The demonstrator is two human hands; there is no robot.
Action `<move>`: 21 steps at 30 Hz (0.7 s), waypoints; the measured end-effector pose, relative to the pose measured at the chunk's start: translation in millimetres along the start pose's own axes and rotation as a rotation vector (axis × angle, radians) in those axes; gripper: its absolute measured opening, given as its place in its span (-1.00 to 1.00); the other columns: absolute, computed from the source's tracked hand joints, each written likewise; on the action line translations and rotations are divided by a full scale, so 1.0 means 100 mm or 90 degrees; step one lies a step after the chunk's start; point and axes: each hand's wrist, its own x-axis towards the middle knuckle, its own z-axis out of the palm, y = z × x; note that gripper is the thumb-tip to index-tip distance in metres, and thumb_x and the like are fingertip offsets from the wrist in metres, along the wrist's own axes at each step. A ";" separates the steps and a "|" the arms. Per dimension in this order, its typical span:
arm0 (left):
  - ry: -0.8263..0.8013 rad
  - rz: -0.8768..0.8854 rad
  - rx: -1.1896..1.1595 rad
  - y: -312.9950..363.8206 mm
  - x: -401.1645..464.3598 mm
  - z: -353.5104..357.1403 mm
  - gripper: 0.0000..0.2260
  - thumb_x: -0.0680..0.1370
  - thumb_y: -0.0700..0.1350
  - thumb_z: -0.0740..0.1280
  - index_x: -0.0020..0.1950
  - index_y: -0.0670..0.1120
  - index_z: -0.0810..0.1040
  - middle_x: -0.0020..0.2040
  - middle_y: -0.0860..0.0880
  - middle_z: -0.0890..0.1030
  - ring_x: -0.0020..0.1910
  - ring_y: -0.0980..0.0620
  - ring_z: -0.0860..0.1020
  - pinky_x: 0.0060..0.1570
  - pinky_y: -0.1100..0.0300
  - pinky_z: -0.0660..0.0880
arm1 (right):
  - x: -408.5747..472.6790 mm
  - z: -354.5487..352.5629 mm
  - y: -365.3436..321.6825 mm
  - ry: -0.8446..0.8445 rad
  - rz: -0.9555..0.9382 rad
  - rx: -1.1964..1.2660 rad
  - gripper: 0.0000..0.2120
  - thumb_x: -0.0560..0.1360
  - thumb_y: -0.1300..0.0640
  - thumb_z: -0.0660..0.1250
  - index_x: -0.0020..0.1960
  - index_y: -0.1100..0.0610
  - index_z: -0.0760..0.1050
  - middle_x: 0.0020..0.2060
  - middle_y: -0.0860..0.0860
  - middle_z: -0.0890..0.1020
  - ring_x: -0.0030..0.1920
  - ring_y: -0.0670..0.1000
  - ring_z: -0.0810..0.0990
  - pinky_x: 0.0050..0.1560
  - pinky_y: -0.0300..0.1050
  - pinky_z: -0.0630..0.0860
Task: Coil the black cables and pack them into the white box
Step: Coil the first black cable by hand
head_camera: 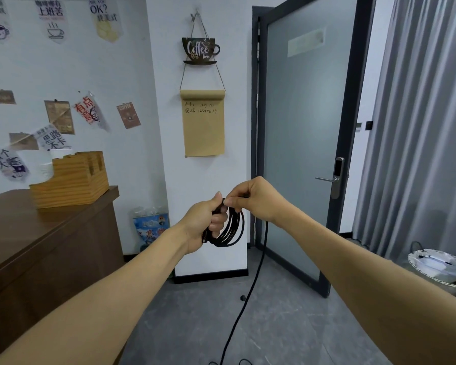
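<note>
Office room: white wall hung with paper cards, grey floor (pixel 195 312), frosted glass door (pixel 298 143) in a dark frame, grey curtain (pixel 419 127) at right. A brown counter (pixel 50 233) at left carries a wooden box (pixel 71 180); the white items behind it are blurred and cannot be identified. A basket (pixel 440 267) at the right edge is partly cut off, contents unclear. No white box can be made out.

The black cable (pixel 231 227) is held at chest height before the wall. Several thin, matte loops hang from the left hand (pixel 203 225), which is closed around the top of the coil. The right hand (pixel 256 198) pinches the strand just above the coil, fingers closed on it. The loose length drops from the right wrist to the floor and runs off the bottom edge; its end is unseen.
</note>
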 end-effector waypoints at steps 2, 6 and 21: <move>-0.025 -0.013 -0.011 0.01 -0.02 -0.02 -0.60 0.64 0.15 0.03 -0.27 -0.07 0.34 -0.54 0.10 0.22 -0.58 0.16 0.14 -0.54 0.32 0.16 | 0.01 0.00 0.00 0.034 0.020 0.019 -0.88 0.39 0.11 0.49 -0.28 0.12 0.61 -0.42 0.01 0.60 -0.31 0.01 0.51 -0.11 0.03 0.51; -0.050 -0.002 0.014 0.01 -0.07 -0.02 -0.61 0.60 0.14 0.14 -0.36 -0.03 0.27 -0.56 0.11 0.18 -0.61 0.18 0.11 -0.59 0.34 0.09 | 0.02 -0.03 0.05 0.073 0.069 0.037 -0.82 0.37 0.06 0.50 -0.29 0.12 0.55 -0.44 -0.03 0.59 -0.35 -0.01 0.49 -0.24 -0.07 0.44; 0.340 0.055 -0.285 -0.09 0.02 -0.51 -0.66 0.61 0.02 0.23 -0.33 -0.04 0.28 -0.62 0.11 0.23 -0.68 0.17 0.13 -0.68 0.34 0.09 | -0.31 -0.35 0.72 0.146 0.225 -0.008 -0.90 0.53 0.22 0.33 -0.02 0.19 0.61 -0.36 0.02 0.58 -0.34 -0.10 0.48 -0.26 -0.29 0.39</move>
